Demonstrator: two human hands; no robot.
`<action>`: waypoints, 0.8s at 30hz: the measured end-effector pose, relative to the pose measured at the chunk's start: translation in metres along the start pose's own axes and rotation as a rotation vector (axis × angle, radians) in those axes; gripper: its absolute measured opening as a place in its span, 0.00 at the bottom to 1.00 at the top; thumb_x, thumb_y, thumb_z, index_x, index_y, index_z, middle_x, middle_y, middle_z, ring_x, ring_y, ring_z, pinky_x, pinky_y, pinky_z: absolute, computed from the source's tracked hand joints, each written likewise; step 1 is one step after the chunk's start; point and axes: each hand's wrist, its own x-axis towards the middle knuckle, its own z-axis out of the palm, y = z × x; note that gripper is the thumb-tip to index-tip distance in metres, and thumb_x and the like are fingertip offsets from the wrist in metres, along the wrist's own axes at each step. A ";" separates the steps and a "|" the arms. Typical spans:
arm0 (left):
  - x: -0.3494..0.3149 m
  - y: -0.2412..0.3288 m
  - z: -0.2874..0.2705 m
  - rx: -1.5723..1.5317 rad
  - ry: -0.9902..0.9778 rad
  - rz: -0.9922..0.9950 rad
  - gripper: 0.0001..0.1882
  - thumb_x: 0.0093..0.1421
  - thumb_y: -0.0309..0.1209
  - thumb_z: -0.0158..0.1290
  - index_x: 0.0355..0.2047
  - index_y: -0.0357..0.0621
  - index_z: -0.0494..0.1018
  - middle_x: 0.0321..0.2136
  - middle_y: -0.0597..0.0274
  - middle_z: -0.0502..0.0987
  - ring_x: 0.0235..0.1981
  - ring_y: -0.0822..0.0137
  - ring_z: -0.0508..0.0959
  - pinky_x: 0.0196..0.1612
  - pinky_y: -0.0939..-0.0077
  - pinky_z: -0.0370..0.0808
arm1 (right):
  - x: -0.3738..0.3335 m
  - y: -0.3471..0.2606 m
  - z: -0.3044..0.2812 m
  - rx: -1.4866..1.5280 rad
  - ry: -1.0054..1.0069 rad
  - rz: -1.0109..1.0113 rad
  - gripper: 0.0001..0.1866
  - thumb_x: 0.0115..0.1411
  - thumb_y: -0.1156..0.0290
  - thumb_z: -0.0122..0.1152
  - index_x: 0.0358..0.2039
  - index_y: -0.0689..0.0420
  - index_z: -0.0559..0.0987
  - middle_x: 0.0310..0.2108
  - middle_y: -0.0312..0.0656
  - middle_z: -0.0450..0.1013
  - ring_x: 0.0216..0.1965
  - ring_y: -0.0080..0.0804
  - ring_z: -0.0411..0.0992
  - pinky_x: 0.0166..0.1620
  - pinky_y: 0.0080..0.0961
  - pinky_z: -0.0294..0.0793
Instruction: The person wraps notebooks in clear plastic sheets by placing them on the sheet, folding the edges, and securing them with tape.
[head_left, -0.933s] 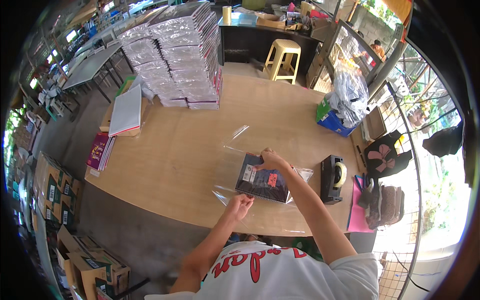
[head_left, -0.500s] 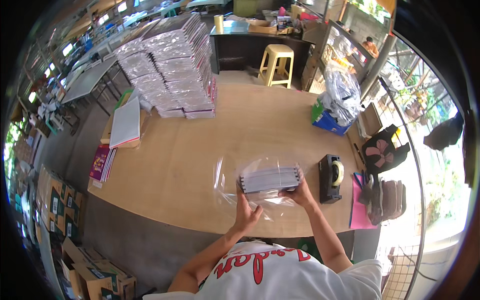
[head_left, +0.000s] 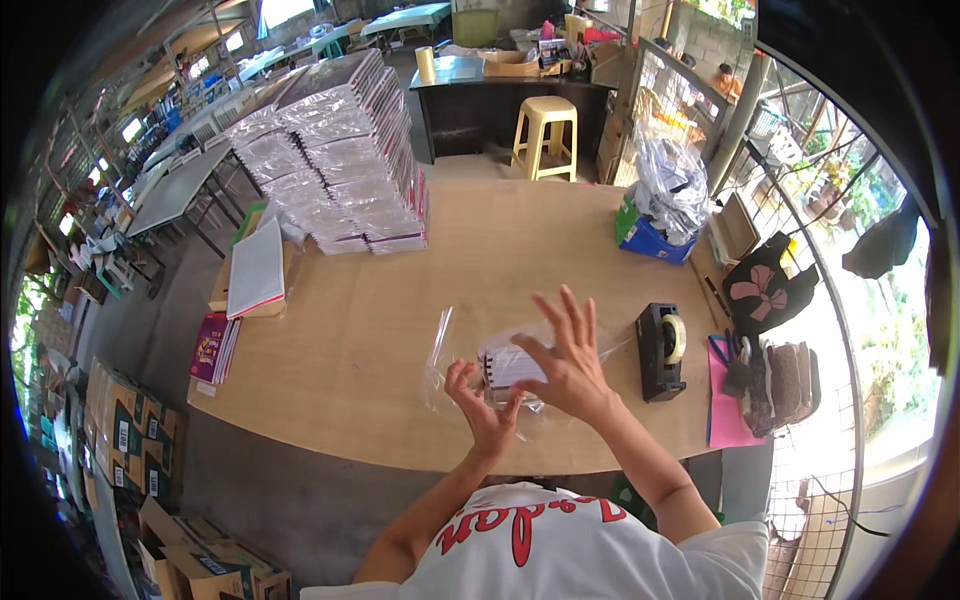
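Observation:
A small stack of spiral-bound notebooks (head_left: 503,367) with lined white pages lies in clear plastic wrap (head_left: 437,352) near the table's front edge. At its near left corner, my left hand (head_left: 486,416) has curved fingers and a thumb held apart; whether they touch the stack I cannot tell. Over the right part of the stack, my right hand (head_left: 575,375) is raised, open with fingers spread, hiding that side. Just right of it stands a black tape dispenser (head_left: 660,352) with a roll of clear tape.
Tall plastic-wrapped piles of notebooks (head_left: 340,150) stand at the table's far left. Notebooks (head_left: 213,345) and a white pad (head_left: 256,268) lie along the left edge. A blue-green box (head_left: 650,235) with plastic bags sits far right. Scissors rest on a pink sheet (head_left: 728,415).
My right hand has let go of the stack's right end and risen over it, fingers spread. My left hand has loosened at the corner, and the stack now rests lower.

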 end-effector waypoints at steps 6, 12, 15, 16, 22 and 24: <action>0.004 -0.010 -0.011 0.229 -0.030 0.187 0.35 0.47 0.38 0.71 0.52 0.43 0.67 0.57 0.51 0.56 0.58 0.51 0.61 0.53 0.52 0.69 | -0.010 -0.010 -0.011 -0.012 -0.140 -0.185 0.14 0.41 0.62 0.75 0.27 0.54 0.81 0.65 0.48 0.56 0.71 0.56 0.42 0.69 0.64 0.37; 0.017 0.007 -0.026 0.465 -0.256 0.430 0.14 0.51 0.30 0.67 0.39 0.49 0.78 0.50 0.55 0.67 0.55 0.51 0.66 0.54 0.56 0.67 | 0.007 0.010 -0.049 -0.191 0.196 0.185 0.14 0.41 0.70 0.75 0.29 0.53 0.81 0.58 0.46 0.66 0.62 0.53 0.59 0.62 0.57 0.55; 0.034 0.005 -0.037 0.479 -0.493 0.525 0.14 0.55 0.37 0.63 0.41 0.51 0.78 0.49 0.60 0.70 0.52 0.55 0.69 0.54 0.55 0.65 | 0.008 0.064 -0.043 -0.442 0.208 0.145 0.18 0.43 0.65 0.75 0.36 0.50 0.81 0.54 0.43 0.69 0.57 0.50 0.65 0.56 0.50 0.62; 0.043 0.010 -0.041 0.518 -0.573 0.539 0.17 0.55 0.40 0.62 0.44 0.51 0.78 0.50 0.61 0.70 0.52 0.56 0.70 0.55 0.54 0.64 | 0.012 0.064 -0.065 -0.403 0.308 0.168 0.19 0.43 0.65 0.75 0.38 0.50 0.80 0.53 0.41 0.70 0.56 0.48 0.67 0.54 0.46 0.65; 0.093 0.025 -0.062 0.666 -1.059 0.645 0.39 0.52 0.58 0.58 0.63 0.60 0.66 0.62 0.66 0.64 0.61 0.58 0.65 0.61 0.51 0.58 | 0.022 0.053 -0.102 -0.106 -0.549 -0.362 0.16 0.48 0.68 0.70 0.39 0.50 0.79 0.46 0.32 0.73 0.37 0.32 0.78 0.37 0.34 0.74; 0.110 0.026 -0.061 0.671 -1.204 0.714 0.46 0.49 0.64 0.57 0.66 0.62 0.60 0.66 0.68 0.60 0.64 0.59 0.62 0.62 0.48 0.56 | 0.019 0.075 -0.075 -0.227 -0.598 -0.434 0.11 0.51 0.69 0.67 0.36 0.52 0.79 0.42 0.33 0.75 0.36 0.34 0.78 0.35 0.35 0.75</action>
